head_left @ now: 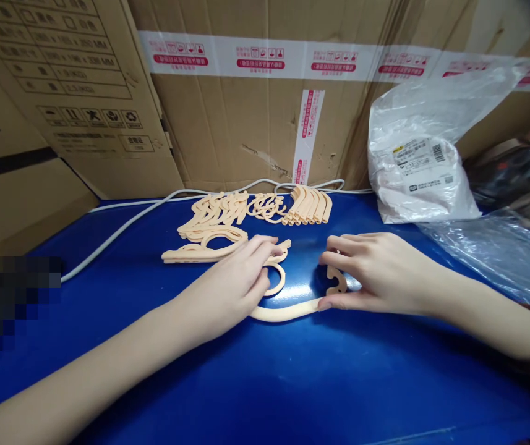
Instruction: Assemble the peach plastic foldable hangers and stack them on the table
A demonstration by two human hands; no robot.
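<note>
Beige plastic hanger parts lie around both hands. My left hand [250, 269] is closed, its fingers bent over a slim beige piece and a ring-shaped part [282, 285]. One end of a curved hanger arm [287, 312] runs under its thumb side. The other end reaches the thumb of my right hand [367, 272], which is closed around a small hook-shaped piece [337, 284]. How these pieces join is hidden by the fingers. Left of my left hand lie flat, stacked hanger parts [195, 253].
Rows of curved hanger arms [311, 205], hooks [267, 207] and flat parts [218, 210] sit at the back of the blue table [265, 383]. A white cable [120, 238], cardboard boxes [227, 123], a white plastic bag [422, 179] and clear plastic film [501, 253] surround them.
</note>
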